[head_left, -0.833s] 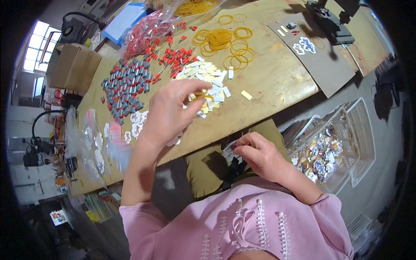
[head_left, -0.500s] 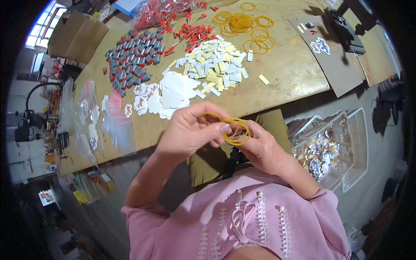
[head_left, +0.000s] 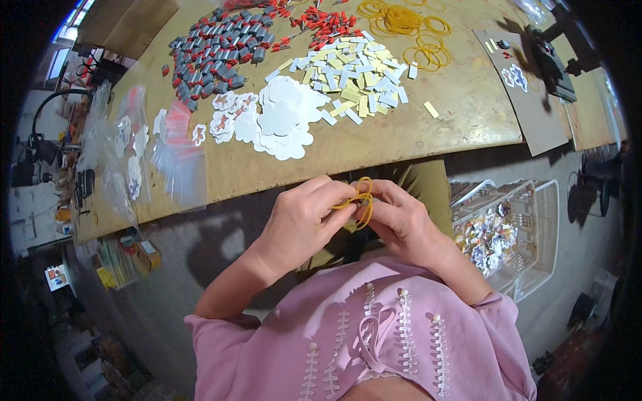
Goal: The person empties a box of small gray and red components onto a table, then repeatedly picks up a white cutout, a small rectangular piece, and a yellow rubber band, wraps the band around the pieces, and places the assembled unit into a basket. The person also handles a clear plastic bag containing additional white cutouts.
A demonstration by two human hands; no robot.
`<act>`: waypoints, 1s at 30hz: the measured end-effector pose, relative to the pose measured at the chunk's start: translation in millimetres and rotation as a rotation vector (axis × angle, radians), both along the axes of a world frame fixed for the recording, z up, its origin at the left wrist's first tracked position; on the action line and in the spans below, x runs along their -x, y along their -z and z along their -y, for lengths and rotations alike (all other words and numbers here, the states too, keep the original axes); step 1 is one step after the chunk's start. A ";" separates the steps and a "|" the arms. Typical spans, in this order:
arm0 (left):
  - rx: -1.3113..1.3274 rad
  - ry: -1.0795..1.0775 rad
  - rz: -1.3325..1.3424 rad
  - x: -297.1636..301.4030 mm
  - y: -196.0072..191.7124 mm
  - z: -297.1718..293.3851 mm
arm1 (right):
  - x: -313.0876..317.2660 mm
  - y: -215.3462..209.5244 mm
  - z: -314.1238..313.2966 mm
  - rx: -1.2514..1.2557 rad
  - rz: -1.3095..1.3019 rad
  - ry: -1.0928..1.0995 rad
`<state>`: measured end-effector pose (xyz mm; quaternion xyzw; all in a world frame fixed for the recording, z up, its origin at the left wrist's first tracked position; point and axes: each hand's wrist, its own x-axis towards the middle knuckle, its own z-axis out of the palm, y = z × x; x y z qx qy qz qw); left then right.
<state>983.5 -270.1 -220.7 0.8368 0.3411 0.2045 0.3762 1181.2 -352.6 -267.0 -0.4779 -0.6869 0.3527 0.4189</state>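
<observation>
Above my lap, my left hand (head_left: 301, 217) and my right hand (head_left: 404, 220) meet, fingertips pinched close together. Between them stretches a looped yellow rubber band (head_left: 364, 212), with the fingers of both hands gripping it. It looks crossed or twisted, and something small and dark seems to lie behind the loops, too hidden to name. On the table beyond are a heap of similar rubber bands (head_left: 394, 20), a pile of white and pale yellow strips (head_left: 361, 77) and a stack of white cloud-shaped cards (head_left: 287, 117).
Grey blocky parts with red ends (head_left: 217, 50) and red-tipped pieces (head_left: 328, 27) cover the table's far side. Clear plastic bags (head_left: 180, 160) lie at left. A white basket (head_left: 545, 234) of printed pieces stands low at right. A grey board (head_left: 528, 117) holds samples beside a black stand (head_left: 558, 80).
The rubber band has gone from wide round loops to a tighter, crossed shape between my fingers. My left hand has turned and dropped slightly. The table sits higher in view.
</observation>
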 end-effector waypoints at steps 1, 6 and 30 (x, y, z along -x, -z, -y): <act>0.045 -0.016 -0.001 -0.4 -0.7 0.3 | 0.1 -0.3 -0.6 0.016 0.000 -0.017; 0.096 0.036 0.016 6.7 4.2 -4.2 | 0.0 -5.4 0.1 0.061 0.030 -0.065; -0.273 -0.184 0.133 -17.6 33.0 5.6 | 2.1 3.5 -3.1 0.120 -0.069 -0.040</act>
